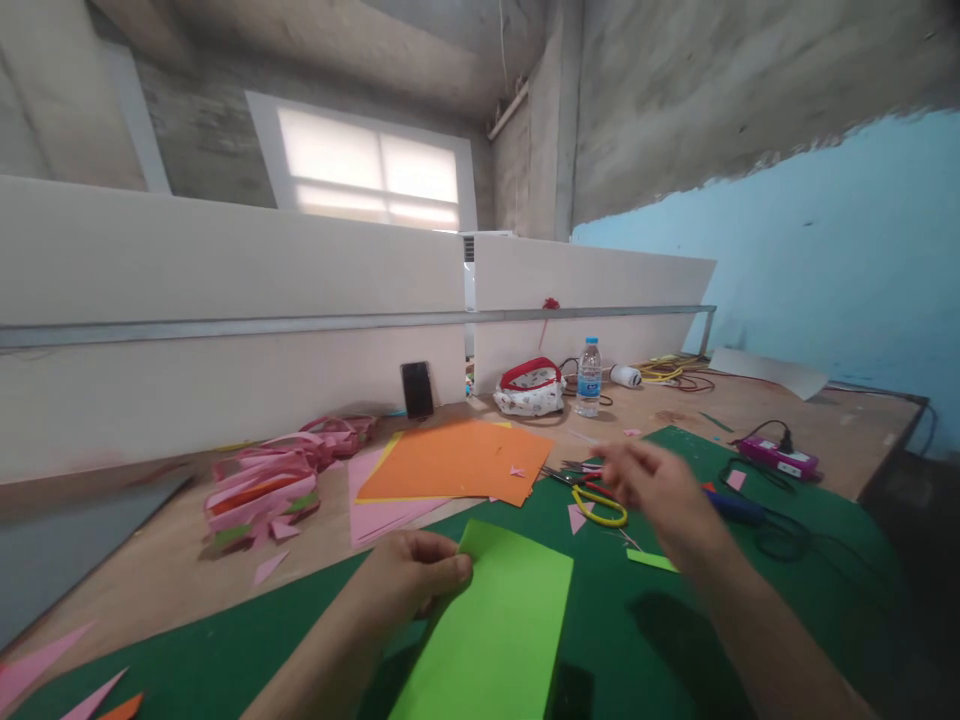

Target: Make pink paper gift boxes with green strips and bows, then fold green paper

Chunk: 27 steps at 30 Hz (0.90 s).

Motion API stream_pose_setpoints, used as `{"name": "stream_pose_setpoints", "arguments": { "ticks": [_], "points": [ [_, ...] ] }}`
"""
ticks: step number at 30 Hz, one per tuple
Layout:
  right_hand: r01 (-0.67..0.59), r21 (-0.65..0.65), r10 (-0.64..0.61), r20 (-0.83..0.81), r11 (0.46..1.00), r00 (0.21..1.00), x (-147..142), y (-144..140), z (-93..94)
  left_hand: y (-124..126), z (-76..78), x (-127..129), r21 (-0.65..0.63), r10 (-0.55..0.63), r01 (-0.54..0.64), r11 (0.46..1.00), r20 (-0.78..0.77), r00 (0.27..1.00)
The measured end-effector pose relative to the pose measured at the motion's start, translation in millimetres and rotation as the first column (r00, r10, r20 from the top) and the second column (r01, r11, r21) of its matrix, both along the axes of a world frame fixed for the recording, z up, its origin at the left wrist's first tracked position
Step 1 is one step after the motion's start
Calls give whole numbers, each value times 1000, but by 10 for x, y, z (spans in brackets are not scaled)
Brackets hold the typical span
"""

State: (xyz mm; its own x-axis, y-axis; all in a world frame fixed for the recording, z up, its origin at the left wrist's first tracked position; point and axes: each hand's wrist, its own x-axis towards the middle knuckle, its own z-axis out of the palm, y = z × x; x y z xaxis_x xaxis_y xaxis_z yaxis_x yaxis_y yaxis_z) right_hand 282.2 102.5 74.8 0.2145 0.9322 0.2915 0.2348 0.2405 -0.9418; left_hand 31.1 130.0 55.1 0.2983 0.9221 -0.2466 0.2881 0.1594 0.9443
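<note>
My left hand (424, 575) pinches the upper left edge of a bright green sheet (499, 620), thumb on top. The sheet is tilted over the dark green cutting mat (285, 610). My right hand (645, 480) hangs above the mat's right part with its fingers drawn together; whether anything thin is between the fingertips I cannot make out. Just left of it lie scissors with yellow handles (600, 508) and a red-handled tool, partly hidden. A narrow light green strip (652, 560) is on the mat under my right wrist.
Orange sheets (450, 460) lie over pink sheets (397, 515) ahead. Looped pink strips (262, 490) stand at the left. Farther back are a phone (417, 390), a pouch (530, 388) and a water bottle (589, 380). A purple power strip (780, 457) and corded blue tool (735, 507) are at the right.
</note>
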Motion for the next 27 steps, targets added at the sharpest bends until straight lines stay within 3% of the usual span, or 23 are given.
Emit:
{"name": "stream_pose_setpoints", "arguments": {
  "ticks": [2, 4, 6, 7, 10, 16, 21, 27],
  "points": [
    [69, 115, -74, 39, 991, 997, -22, 63, 183, -17, -14, 22, 3, -13, 13, 1000, -24, 1000],
    [-141, 130, 99, 282, 981, 954, -200, 133, 283, -25, -32, 35, 9, -17, 18, 1000, -47, 999],
    [-419, -49, 392, 463, 907, 795, -455, 209, 263, -23, -47, 38, 18, -31, 32, 999, -65, 997],
    [-492, -130, 490, 476, 861, 731, -576, 250, 214, -18, -55, 37, 23, -42, 44, 999, -73, 996],
    [-551, -244, 598, 429, 798, 677, -770, 380, 10, 9, -94, 37, 31, -77, 80, 996, -90, 993],
    [-463, -302, 547, 334, 833, 768, -450, 700, -192, 94, -271, 11, -29, -92, 89, 996, -143, 986],
    [-329, -326, 431, 323, 886, 843, -109, 959, -208, 184, -349, -123, -60, -112, 102, 993, -200, 973],
    [-224, -352, 339, 308, 909, 889, 105, 1002, -132, 246, -316, -338, -38, -80, 73, 997, -240, 967]
  ]
}}
